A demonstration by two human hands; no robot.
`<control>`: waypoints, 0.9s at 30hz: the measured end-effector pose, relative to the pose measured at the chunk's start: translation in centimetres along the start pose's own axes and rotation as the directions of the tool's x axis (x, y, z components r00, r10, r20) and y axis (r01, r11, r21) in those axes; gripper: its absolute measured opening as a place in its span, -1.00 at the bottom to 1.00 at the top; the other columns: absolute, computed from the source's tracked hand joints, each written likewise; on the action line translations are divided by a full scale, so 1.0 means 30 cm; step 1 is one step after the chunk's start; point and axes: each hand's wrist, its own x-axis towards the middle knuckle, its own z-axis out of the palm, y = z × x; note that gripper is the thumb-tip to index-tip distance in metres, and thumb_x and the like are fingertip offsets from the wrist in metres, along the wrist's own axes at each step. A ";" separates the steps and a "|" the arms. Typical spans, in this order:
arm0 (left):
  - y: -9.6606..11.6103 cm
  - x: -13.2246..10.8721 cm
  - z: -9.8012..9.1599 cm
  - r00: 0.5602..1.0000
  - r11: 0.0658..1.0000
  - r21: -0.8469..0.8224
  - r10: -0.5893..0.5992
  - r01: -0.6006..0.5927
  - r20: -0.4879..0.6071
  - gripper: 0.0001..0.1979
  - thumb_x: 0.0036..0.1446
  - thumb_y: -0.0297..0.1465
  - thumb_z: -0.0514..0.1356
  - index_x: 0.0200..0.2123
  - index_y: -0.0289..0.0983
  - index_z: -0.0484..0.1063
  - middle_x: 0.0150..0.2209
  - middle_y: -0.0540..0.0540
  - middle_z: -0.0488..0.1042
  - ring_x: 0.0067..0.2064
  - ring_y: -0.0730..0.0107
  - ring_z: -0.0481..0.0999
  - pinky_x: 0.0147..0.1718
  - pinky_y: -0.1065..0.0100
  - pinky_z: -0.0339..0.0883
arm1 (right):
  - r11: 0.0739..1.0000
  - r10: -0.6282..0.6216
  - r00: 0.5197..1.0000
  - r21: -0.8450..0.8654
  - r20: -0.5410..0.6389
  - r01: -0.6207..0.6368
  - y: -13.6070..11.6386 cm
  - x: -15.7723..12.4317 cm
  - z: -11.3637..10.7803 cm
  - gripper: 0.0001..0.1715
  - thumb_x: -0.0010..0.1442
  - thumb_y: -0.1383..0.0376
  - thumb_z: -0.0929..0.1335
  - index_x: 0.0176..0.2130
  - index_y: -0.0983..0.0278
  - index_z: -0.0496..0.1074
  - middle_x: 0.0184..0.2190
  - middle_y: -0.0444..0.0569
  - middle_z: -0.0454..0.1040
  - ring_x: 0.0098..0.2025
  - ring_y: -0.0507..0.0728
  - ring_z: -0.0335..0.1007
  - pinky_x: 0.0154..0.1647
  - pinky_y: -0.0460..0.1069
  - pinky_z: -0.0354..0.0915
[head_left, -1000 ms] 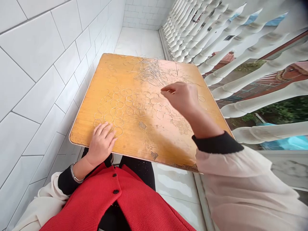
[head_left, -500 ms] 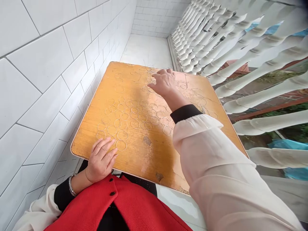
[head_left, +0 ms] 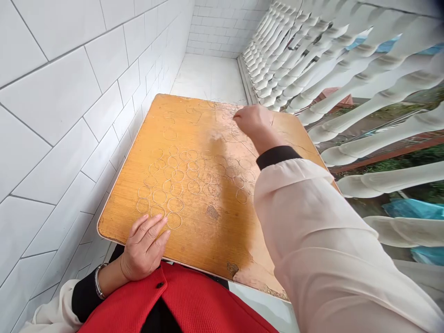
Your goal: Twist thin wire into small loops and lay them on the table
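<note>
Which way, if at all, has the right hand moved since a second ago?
Yes. The right hand has travelled away from the body, from above the wire rings to the far end of the wooden board.

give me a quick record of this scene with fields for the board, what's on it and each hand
place: narrow space between a white tiled wall and white balusters
surface: worn orange-brown wooden board, chipped at its near edge
on it: many thin wire rings lying flat in rows; faint loose wire strands at the far end
left hand: flat, palm down on the near edge, fingertips beside the nearest rings
right hand: over the far end, fingers curled; any hold is hidden
</note>
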 end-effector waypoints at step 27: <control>-0.015 -0.012 -0.012 0.998 0.996 -0.088 -0.032 0.036 0.046 -0.75 0.16 -0.62 0.14 -0.11 -0.34 0.48 -0.02 -0.26 0.60 0.15 0.13 0.49 0.14 0.04 0.35 | 0.722 0.113 0.993 0.689 -0.038 -0.056 -0.102 0.094 -0.119 -0.70 0.13 0.55 0.45 -0.09 0.43 0.58 -0.41 -0.04 0.57 -0.46 -0.07 0.33 -0.25 -0.04 0.34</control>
